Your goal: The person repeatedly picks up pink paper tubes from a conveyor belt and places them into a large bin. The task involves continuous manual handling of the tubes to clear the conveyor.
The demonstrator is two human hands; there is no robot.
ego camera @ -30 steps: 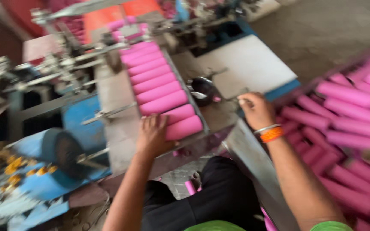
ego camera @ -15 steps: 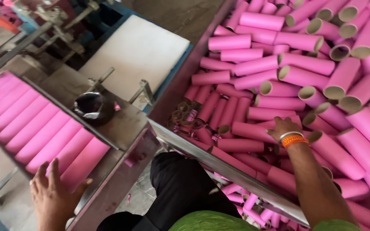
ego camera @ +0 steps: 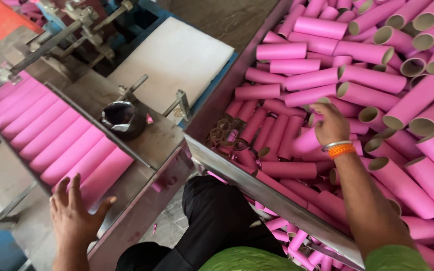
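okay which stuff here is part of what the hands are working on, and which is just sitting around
In hand:
right hand reaching into the bin of loose pink tubes
left hand resting by the row of pink tubes on the metal tray

Lying about:
small dark pot
white board
cardboard rings

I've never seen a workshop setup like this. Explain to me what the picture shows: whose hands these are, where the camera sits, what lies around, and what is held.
The view comes from a camera worn on a person's head, looking down at their own two bare hands; no robot is involved. The left hand rests flat with spread fingers on a metal machine table, beside a row of pink tubes lying side by side in a tray. A small dark pot stands on that table. The right hand, with bangles at the wrist, reaches into a large bin heaped with loose pink cardboard tubes, touching one. Whether it has gripped a tube, I cannot tell.
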